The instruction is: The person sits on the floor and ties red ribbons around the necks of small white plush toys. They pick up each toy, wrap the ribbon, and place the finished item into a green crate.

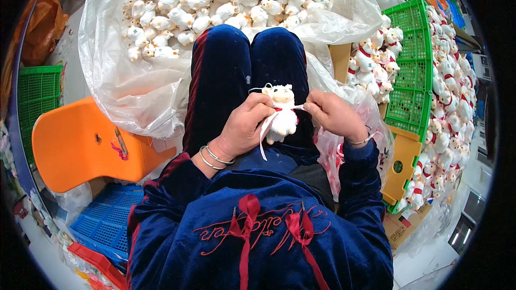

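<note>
A small white plush animal toy (285, 125) stands upright over my lap, with a tan-marked head, a thin string loop at its top and a bit of red at its neck. A pale ribbon (264, 133) runs across the neck. My left hand (248, 120) is closed at the toy's left side, pinching the ribbon, one tail of which hangs below the fingers. On the other side, my right hand (334, 115) pinches the ribbon's other end and holds it taut, slightly apart from the toy. The fingertips partly hide the ribbon.
Beyond my knees a large clear plastic bag (115, 83) lies full of similar white toys (199, 2). Red-collared toys (371, 64) are piled at right, beside a green crate (411, 70). At left stand an orange chair (75, 150) holding a small tool, and a blue crate (107, 220).
</note>
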A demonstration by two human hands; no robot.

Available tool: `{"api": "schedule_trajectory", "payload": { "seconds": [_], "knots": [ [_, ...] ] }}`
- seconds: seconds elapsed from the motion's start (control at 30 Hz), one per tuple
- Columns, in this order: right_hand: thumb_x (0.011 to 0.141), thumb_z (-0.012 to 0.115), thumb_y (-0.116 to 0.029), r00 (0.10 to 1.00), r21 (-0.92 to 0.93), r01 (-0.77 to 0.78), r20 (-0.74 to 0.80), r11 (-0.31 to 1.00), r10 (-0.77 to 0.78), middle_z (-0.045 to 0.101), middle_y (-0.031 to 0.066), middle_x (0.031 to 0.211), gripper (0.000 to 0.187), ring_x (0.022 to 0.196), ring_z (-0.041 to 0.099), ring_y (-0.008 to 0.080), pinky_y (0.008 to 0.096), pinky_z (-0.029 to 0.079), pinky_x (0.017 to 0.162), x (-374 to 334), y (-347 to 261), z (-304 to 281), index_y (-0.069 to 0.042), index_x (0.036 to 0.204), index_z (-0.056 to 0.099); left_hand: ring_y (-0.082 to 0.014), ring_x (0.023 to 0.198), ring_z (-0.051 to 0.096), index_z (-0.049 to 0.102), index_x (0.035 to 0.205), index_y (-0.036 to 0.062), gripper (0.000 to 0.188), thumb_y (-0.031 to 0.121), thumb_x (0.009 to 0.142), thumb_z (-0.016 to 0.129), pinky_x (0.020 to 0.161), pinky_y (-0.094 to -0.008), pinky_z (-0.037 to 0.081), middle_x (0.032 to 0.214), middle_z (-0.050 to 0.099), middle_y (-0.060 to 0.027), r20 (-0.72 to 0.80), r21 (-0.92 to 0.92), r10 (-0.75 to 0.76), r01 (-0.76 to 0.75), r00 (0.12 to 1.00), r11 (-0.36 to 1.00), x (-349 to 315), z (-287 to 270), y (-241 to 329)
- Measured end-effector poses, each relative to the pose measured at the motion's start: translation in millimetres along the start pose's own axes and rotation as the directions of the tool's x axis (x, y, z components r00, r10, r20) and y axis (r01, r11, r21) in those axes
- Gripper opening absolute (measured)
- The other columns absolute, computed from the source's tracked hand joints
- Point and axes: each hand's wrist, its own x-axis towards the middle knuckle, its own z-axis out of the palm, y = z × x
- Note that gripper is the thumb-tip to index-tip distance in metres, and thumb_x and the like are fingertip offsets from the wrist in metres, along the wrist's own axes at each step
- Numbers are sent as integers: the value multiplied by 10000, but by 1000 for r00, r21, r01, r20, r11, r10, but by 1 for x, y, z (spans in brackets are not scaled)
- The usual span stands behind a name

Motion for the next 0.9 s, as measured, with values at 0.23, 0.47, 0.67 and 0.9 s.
{"api": "schedule_trajectory", "payload": {
  "seconds": [0.23, 0.47, 0.67, 0.9],
  "knots": [
    [1072, 546, -177, 972, 615, 193, -228, 764, -62, 678, 48, 947, 238, 888, 611, 127, 307, 496, 793, 7, -7, 23, 8, 940, 619, -262, 912, 683, 667, 962, 32, 159, 56, 857, 782, 796, -335, 560, 1046, 658, -131, -27, 36, -3, 4, 1000, 999, 3, -4, 0],
    [1085, 554, -224, 975, 919, 14, -98, 393, 197, 584, -24, 772, 242, 590, 485, 47, 224, 380, 520, 15, -11, 42, -60, 910, 584, -260, 893, 692, 666, 965, 33, 161, 67, 861, 784, 771, -324, 560, 1026, 683, -141, -47, 39, -22, 24, 999, 999, 2, -6, -3],
    [1056, 606, -246, 989, 572, -42, -93, 819, 116, 525, -40, 718, 365, 604, 446, 53, 253, 362, 541, 12, -7, 17, -33, 761, 585, -284, 882, 703, 656, 958, 37, 180, 51, 829, 781, 767, -344, 576, 1010, 680, -126, -44, 51, -29, 32, 999, 998, 1, -9, -1],
    [1090, 528, -210, 992, 865, 122, -128, 487, -21, 576, 1, 781, 316, 665, 506, 81, 247, 424, 600, 16, -22, 42, -37, 830, 573, -257, 888, 690, 682, 947, 35, 151, 74, 850, 791, 766, -343, 555, 1016, 683, -127, -33, 91, 2, 1, 999, 996, 0, -9, -3]
  ]
}}
